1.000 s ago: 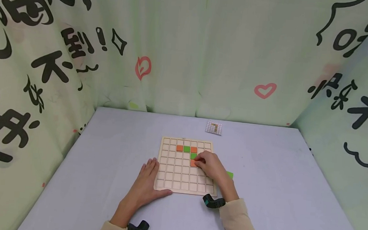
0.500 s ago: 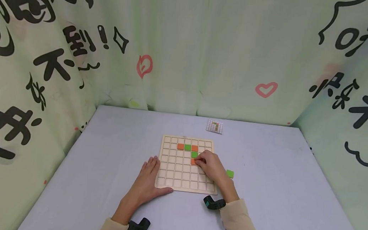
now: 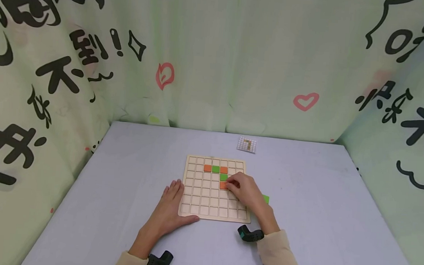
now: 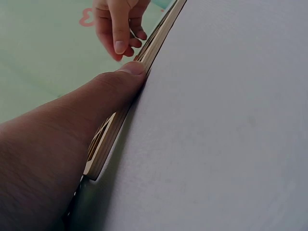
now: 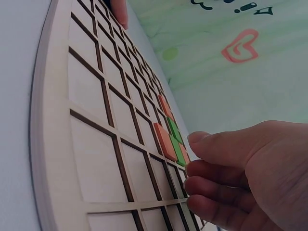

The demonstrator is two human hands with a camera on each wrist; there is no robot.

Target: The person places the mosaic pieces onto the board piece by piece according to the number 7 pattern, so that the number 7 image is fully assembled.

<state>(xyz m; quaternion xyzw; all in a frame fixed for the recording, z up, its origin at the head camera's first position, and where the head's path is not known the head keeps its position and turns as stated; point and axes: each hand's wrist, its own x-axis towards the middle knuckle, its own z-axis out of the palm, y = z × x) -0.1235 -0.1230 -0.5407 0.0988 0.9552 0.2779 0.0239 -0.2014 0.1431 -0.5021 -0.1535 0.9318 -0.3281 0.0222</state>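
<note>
Square tiles (image 3: 215, 169) sat in a gridded wooden board (image 3: 205, 202).
Left hand (image 3: 169, 211) splayed against it; right hand (image 3: 246, 190) curled by an orange tile (image 3: 222, 186), grip unclear.

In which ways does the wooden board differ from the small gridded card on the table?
The wooden board is much larger than the small card. The board is touched by the left hand; the card lies farther back on the table, with no hand on it. The board bears orange and green tiles, while the card shows a tan figure. Both have square grids.
</note>
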